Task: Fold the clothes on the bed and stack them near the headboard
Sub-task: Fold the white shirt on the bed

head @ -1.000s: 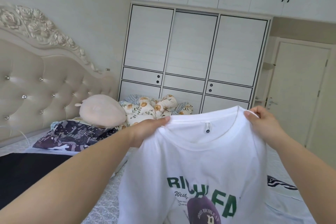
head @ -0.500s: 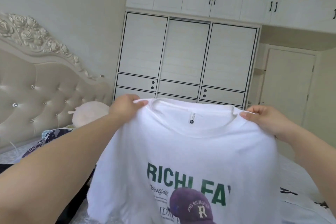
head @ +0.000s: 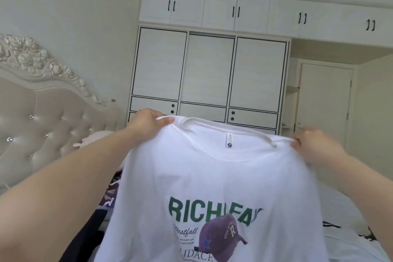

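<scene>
- White T-shirt (head: 212, 176): held up in the air in front of the person, front print facing the camera, above the bed (head: 348, 215). The collar is at the top; the body hangs down past the lower edge of the picture.
- Print on the shirt: green letters "RICH" and further letters partly hidden by a fold, the script word "Westfall", and a purple cap (head: 223, 238) with the letter R.
- Left hand (head: 146, 123): fingers curled over the shirt's shoulder seam just left of the collar, thumb pressed on the fabric; it grips the shirt.
- Right hand (head: 314, 144): blurred by motion; thumb and fingers pinch the shoulder seam just right of the collar.
- Change against the frame half a second ago: the shirt sits in much the same raised position, both hands hold the same two shoulder points, and the green lettering is now more creased in the middle. The right hand, sharp before, is now smeared.
- Change against the frame one second ago: the shirt is higher and covers the floral bedding that showed then behind the collar.
- Tufted headboard (head: 49, 125): at the left, with a carved rose crest along its top edge.
- Pale plush pillow (head: 93, 138): partly seen between the left forearm and the headboard.
- Dark patterned garment (head: 112, 191): lies on the bed below the left forearm, mostly hidden by the shirt.
- White wardrobe (head: 208, 70): stands against the far wall behind the shirt; a door (head: 325, 102) is to its right.
</scene>
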